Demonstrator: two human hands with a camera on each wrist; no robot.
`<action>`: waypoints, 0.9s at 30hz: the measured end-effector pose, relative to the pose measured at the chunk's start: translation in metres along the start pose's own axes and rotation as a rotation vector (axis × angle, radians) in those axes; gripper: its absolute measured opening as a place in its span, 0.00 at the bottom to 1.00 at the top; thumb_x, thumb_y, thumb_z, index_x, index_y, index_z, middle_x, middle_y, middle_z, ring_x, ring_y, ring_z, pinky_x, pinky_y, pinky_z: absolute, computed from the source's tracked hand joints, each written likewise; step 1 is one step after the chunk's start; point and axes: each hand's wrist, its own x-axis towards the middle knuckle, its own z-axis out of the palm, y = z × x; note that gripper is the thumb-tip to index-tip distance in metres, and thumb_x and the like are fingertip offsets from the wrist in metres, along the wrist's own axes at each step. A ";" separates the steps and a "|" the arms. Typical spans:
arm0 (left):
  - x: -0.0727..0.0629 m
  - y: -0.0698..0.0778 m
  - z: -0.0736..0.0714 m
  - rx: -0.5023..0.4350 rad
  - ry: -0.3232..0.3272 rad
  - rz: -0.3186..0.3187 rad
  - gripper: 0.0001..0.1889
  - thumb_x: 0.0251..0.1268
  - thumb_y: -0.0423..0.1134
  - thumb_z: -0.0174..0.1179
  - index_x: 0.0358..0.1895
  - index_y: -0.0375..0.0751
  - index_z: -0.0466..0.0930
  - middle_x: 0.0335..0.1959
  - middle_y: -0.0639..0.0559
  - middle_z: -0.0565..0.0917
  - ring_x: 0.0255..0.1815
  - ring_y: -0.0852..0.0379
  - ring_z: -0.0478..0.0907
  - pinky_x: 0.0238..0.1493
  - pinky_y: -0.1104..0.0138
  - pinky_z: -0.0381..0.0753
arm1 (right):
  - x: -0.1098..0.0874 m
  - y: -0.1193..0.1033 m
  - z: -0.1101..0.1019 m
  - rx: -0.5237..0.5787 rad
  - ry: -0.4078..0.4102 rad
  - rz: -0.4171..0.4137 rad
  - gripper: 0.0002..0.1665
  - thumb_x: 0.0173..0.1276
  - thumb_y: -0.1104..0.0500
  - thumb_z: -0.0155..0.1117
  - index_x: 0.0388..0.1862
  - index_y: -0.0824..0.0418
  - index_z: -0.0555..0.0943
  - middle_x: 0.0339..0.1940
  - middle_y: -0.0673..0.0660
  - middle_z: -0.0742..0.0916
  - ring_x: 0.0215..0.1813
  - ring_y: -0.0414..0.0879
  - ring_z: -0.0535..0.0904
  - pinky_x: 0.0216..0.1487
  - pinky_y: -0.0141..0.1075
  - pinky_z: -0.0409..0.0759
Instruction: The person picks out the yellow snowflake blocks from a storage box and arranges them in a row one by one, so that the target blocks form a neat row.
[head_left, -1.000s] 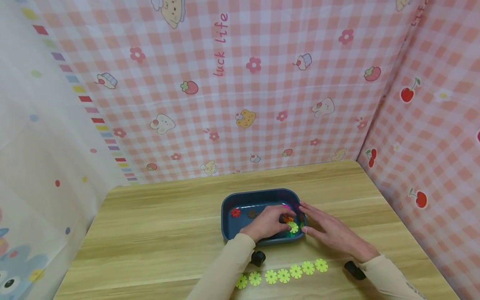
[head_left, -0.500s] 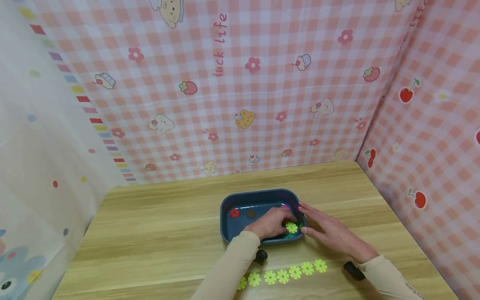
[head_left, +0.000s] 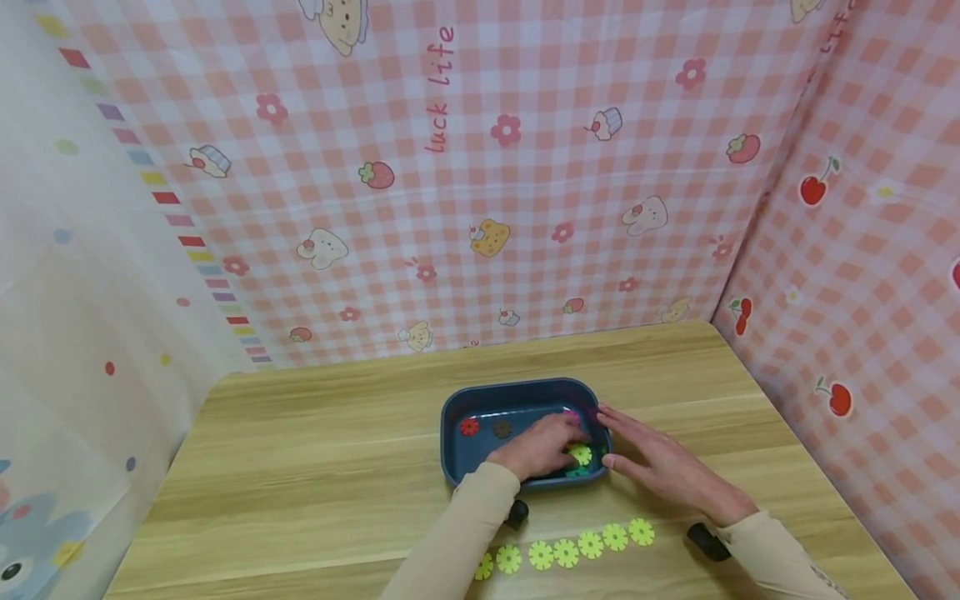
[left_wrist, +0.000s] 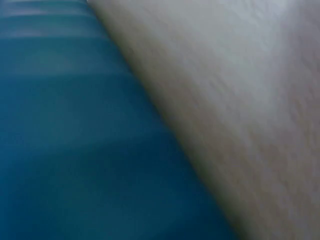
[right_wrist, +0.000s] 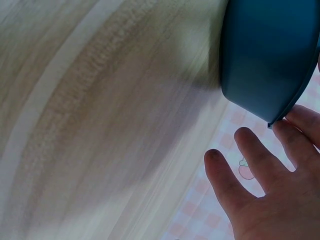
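In the head view, my left hand (head_left: 542,445) reaches into the right part of a dark blue tray (head_left: 519,386), fingers bent downward among flower-shaped plastic discs. A yellow-green disc (head_left: 581,454) lies against its fingertips; whether they pinch it is hidden. Green (head_left: 576,472) and pink (head_left: 572,417) discs show close by. My right hand (head_left: 667,467) touches the tray's right end with fingertips and thumb, its fingers extended; the right wrist view shows these fingers (right_wrist: 255,155) spread at the tray's rim. In the left wrist view only the blue tray wall (left_wrist: 75,120) and blurred skin appear.
A red disc (head_left: 469,427) and a brown disc (head_left: 502,428) lie in the tray's left part. Along the front of the wooden table (head_left: 315,467) runs a row of several yellow-green discs (head_left: 566,552), partly covered by the left sleeve (head_left: 457,533). Patterned cloth walls (head_left: 450,275) enclose the table.
My left fingers have moved down into the discs and now cover the orange one. The yellow-green disc has shifted slightly left. My right hand stays at the tray's end.
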 end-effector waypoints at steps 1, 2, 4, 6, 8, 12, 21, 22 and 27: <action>-0.001 -0.001 0.000 0.015 0.001 0.009 0.15 0.69 0.39 0.70 0.57 0.46 0.89 0.53 0.55 0.84 0.53 0.62 0.79 0.60 0.74 0.75 | 0.000 0.000 0.000 0.000 -0.001 0.000 0.38 0.79 0.46 0.61 0.81 0.60 0.66 0.82 0.59 0.67 0.78 0.61 0.66 0.70 0.62 0.70; -0.001 -0.002 0.000 0.018 0.005 0.016 0.15 0.69 0.39 0.70 0.57 0.46 0.89 0.53 0.55 0.84 0.52 0.63 0.79 0.59 0.74 0.75 | 0.000 0.000 0.000 0.000 -0.002 0.001 0.38 0.79 0.45 0.61 0.81 0.60 0.66 0.82 0.59 0.67 0.78 0.61 0.66 0.70 0.62 0.70; -0.003 -0.003 -0.001 0.015 0.010 0.015 0.14 0.70 0.39 0.70 0.56 0.46 0.90 0.52 0.54 0.84 0.52 0.62 0.79 0.59 0.75 0.75 | 0.000 0.000 0.000 0.001 -0.003 0.003 0.38 0.79 0.45 0.61 0.81 0.60 0.66 0.82 0.59 0.67 0.78 0.61 0.66 0.70 0.61 0.70; -0.004 -0.004 -0.001 0.018 0.010 0.012 0.13 0.71 0.39 0.68 0.56 0.46 0.90 0.52 0.54 0.84 0.51 0.62 0.79 0.58 0.75 0.76 | 0.000 0.001 0.001 0.001 -0.005 0.007 0.39 0.79 0.45 0.60 0.81 0.60 0.65 0.82 0.59 0.67 0.78 0.61 0.66 0.70 0.61 0.70; -0.005 -0.005 -0.001 0.030 0.011 0.011 0.12 0.72 0.40 0.68 0.55 0.46 0.90 0.51 0.55 0.85 0.51 0.63 0.79 0.58 0.75 0.76 | 0.001 0.001 0.001 -0.002 -0.006 0.010 0.39 0.79 0.44 0.60 0.81 0.60 0.65 0.82 0.59 0.67 0.78 0.61 0.66 0.70 0.61 0.70; -0.006 -0.006 -0.002 0.044 -0.018 0.006 0.13 0.73 0.40 0.67 0.57 0.47 0.89 0.52 0.55 0.85 0.53 0.63 0.79 0.60 0.75 0.75 | 0.000 0.001 0.001 -0.003 -0.005 0.015 0.39 0.79 0.44 0.60 0.81 0.60 0.65 0.82 0.59 0.67 0.78 0.61 0.66 0.70 0.62 0.70; -0.009 -0.005 -0.008 0.035 -0.100 -0.016 0.20 0.71 0.32 0.66 0.64 0.51 0.86 0.59 0.54 0.80 0.59 0.62 0.76 0.66 0.73 0.72 | 0.000 0.000 0.000 -0.006 -0.006 0.012 0.39 0.79 0.44 0.60 0.81 0.60 0.66 0.82 0.59 0.67 0.78 0.61 0.66 0.70 0.62 0.70; -0.010 -0.005 -0.009 0.036 -0.100 -0.018 0.20 0.72 0.32 0.66 0.63 0.51 0.86 0.59 0.55 0.80 0.59 0.62 0.76 0.66 0.73 0.72 | 0.000 0.000 0.000 -0.005 -0.005 0.011 0.39 0.79 0.44 0.60 0.81 0.60 0.66 0.82 0.59 0.67 0.78 0.61 0.66 0.70 0.62 0.70; -0.011 -0.006 -0.010 0.037 -0.089 -0.016 0.17 0.72 0.36 0.67 0.61 0.51 0.87 0.58 0.55 0.80 0.59 0.62 0.76 0.66 0.73 0.73 | 0.000 0.000 0.000 -0.002 -0.004 0.009 0.39 0.79 0.45 0.61 0.81 0.60 0.66 0.82 0.59 0.67 0.78 0.61 0.66 0.70 0.62 0.70</action>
